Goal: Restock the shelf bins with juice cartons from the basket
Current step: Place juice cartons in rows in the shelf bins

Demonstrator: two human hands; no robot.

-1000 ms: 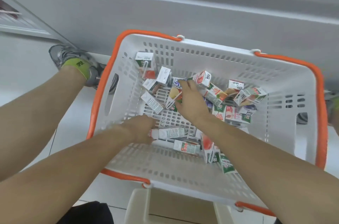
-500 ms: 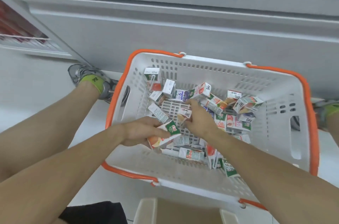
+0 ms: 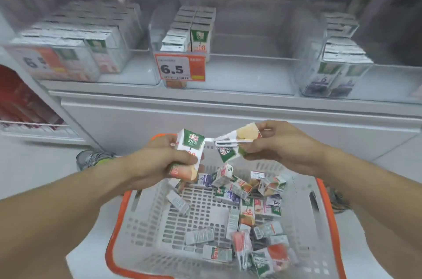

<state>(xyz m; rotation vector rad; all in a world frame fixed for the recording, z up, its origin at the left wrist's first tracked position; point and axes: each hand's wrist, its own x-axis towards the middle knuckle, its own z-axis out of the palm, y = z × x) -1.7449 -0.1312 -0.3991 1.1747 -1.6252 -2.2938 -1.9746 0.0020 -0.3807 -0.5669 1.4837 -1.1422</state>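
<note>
item: my left hand (image 3: 159, 160) grips an upright carton (image 3: 188, 153), right hand (image 3: 280, 144) pinches a tilted carton (image 3: 237, 141), both over the basket (image 3: 324, 210), half-filled middle bin (image 3: 228, 59) straight ahead above.

The shelf (image 3: 228, 87) carries clear plastic bins in a row. The middle bin (image 3: 157, 27), marked by the price tag (image 3: 180, 68) reading 6.5, holds two rows of upright juice cartons (image 3: 191, 27). Left of it stands a fuller bin (image 3: 68, 50); right of it, another bin (image 3: 338, 55) with cartons.
</note>
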